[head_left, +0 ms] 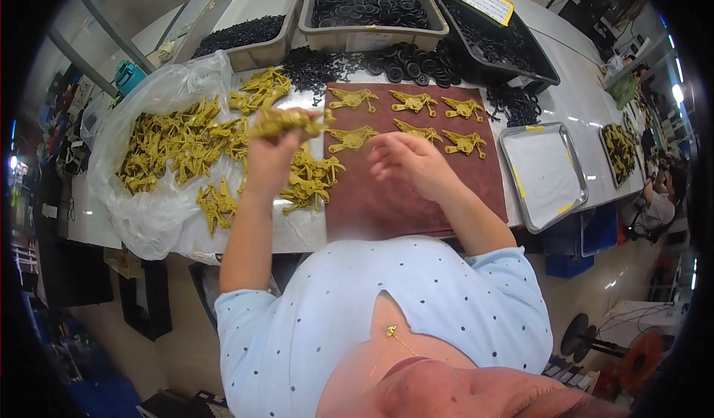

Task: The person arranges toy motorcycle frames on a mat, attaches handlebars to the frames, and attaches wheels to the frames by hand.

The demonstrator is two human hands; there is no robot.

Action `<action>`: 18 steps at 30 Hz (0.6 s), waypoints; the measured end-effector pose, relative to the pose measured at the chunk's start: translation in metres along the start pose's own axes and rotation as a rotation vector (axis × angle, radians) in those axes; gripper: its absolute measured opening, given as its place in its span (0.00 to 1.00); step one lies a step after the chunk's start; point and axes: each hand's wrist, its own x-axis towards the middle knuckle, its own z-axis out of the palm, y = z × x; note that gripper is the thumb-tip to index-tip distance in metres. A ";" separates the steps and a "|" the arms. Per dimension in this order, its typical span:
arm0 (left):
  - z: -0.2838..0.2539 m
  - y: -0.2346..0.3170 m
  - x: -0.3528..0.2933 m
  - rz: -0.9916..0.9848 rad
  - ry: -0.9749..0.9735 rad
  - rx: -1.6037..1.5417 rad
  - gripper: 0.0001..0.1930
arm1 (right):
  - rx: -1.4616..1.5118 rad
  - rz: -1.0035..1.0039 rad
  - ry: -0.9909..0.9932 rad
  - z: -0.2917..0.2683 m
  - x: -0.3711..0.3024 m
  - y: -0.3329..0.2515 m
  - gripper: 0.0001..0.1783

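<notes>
"Yellow parts (269, 123) were what the left hand (277, 148) grasped?"

"Yes, a bunch of them, gathered in its fingers and jutting out towards twelve and two o'clock from the palm."

"And the right hand (422, 166)?"

"It hung at three o'clock from the left, over the maroon cloth (416, 210), fingers loosely curled. I couldn't tell whether they pinched anything. One yellow piece (348, 140) lay just off its fingertips, towards nine."

"Was that one alone?"

"No, six lay on the cloth in two rows of three."

"Farther out?"

"At nine o'clock from the left hand, a clear plastic bag (158, 228) lay open under a heap (167, 146) of the same. At three from the right hand stood a metal tray (547, 176). At twelve from it lay black discs (416, 65), and a grey bin (327, 41) held more behind them."
</notes>
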 end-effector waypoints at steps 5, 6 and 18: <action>0.018 -0.011 -0.039 0.323 -0.305 0.207 0.15 | 0.443 0.182 -0.217 0.022 0.010 0.004 0.17; 0.016 -0.009 -0.041 0.388 -0.339 0.387 0.13 | 0.397 0.187 -0.201 0.019 0.013 0.010 0.14; 0.017 -0.020 -0.053 0.104 -0.194 0.403 0.12 | 0.172 0.010 -0.032 0.014 0.008 0.035 0.09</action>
